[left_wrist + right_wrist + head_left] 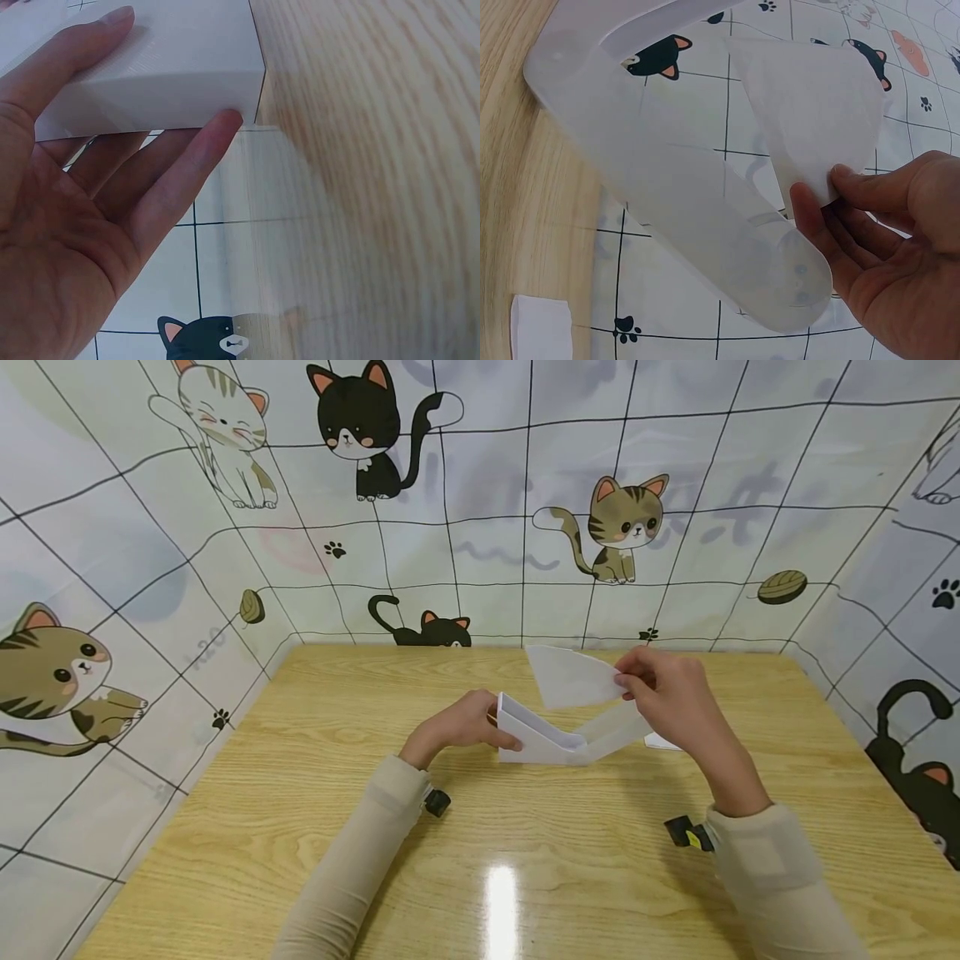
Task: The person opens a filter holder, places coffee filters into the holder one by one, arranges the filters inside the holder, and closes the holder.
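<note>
My left hand grips the left end of a white, bent, trough-like case, thumb on its near side. In the left wrist view that case shows a squared corner resting against the fingers. Its other half is a translucent strip with a rounded end, angled up to the right. Between thumb and fingers my right hand pinches the corner of a thin white sheet, held up above the case. That sheet has one curved edge. The strip's rounded end is close beside the right hand's fingers.
A small white piece lies on the wooden table, behind the right hand. Cloth walls printed with cats and grid lines stand along the table's back and sides. A dark wrist camera sits at the left cuff.
</note>
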Available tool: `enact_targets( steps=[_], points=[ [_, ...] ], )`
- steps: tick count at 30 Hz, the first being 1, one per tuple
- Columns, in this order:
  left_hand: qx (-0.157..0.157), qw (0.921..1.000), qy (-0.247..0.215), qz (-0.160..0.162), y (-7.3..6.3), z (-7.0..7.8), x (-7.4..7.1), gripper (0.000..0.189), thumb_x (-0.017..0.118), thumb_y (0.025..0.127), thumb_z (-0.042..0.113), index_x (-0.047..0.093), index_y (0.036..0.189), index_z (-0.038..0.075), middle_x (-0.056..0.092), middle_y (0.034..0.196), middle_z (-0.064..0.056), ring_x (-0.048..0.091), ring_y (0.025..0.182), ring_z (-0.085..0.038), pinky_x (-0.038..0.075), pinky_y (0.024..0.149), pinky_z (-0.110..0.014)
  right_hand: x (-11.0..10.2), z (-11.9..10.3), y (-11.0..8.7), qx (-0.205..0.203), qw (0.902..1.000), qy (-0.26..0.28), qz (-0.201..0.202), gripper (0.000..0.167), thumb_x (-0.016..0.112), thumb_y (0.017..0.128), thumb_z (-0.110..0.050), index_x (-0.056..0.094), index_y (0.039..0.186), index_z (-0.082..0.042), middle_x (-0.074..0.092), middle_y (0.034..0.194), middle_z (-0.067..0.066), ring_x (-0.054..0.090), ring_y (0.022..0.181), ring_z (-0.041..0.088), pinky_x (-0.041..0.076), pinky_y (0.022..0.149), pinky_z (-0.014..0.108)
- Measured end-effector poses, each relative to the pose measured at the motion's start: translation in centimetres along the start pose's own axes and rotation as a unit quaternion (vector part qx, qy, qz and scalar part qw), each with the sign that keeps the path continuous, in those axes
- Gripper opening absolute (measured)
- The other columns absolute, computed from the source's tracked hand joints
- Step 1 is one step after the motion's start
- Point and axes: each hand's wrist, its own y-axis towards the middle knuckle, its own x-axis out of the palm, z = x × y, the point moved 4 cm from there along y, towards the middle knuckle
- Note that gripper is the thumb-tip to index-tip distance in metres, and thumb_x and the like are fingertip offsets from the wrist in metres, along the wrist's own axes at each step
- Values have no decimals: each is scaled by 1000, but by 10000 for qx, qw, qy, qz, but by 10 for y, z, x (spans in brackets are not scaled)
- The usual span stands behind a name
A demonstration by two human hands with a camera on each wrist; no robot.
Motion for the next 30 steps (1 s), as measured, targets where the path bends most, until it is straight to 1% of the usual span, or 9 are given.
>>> enact_targets(
  steps=[12, 16, 20, 26, 30],
  points=[
    [76, 9999, 81, -1, 1, 0, 0, 34, 85, 86, 21, 76, 117, 11, 79, 108, -6, 73, 88, -13, 58, 72, -32, 6, 0, 0, -50, 9999, 7, -95, 6, 66, 99, -2, 72, 99, -2, 76, 86, 12, 74, 74, 28, 52, 63, 23],
    [59, 9999, 83, 26, 1, -1, 0, 34, 86, 85, 21, 76, 117, 12, 79, 109, -6, 73, 89, -13, 58, 72, -32, 8, -1, 0, -83, 9999, 19, -129, 6, 66, 98, -1, 72, 99, -2, 76, 86, 13, 73, 74, 28, 52, 63, 23],
    [26, 10000, 79, 49, 2, -2, 0, 34, 85, 85, 21, 76, 117, 13, 79, 108, -5, 73, 89, -14, 59, 74, -34, 11, -1, 1, -75, 9998, 34, -174, 5, 67, 98, -2, 72, 99, -2, 76, 86, 12, 73, 74, 27, 52, 63, 23],
    [29, 10000, 35, 34, 2, -2, 0, 32, 85, 85, 20, 76, 116, 13, 78, 107, -5, 73, 88, -14, 60, 74, -35, 18, -2, -1, 28, 9993, 55, -375, 5, 68, 98, -4, 73, 100, -4, 77, 86, 9, 73, 75, 26, 50, 65, 25],
    [51, 10000, 42, 18, 2, -2, 0, 28, 85, 85, 20, 77, 111, 12, 79, 103, -4, 73, 85, -14, 60, 75, -38, 23, -5, -1, -66, 9988, 126, -478, 5, 69, 97, -3, 73, 99, -3, 77, 86, 10, 73, 75, 27, 51, 64, 25]
  ],
)
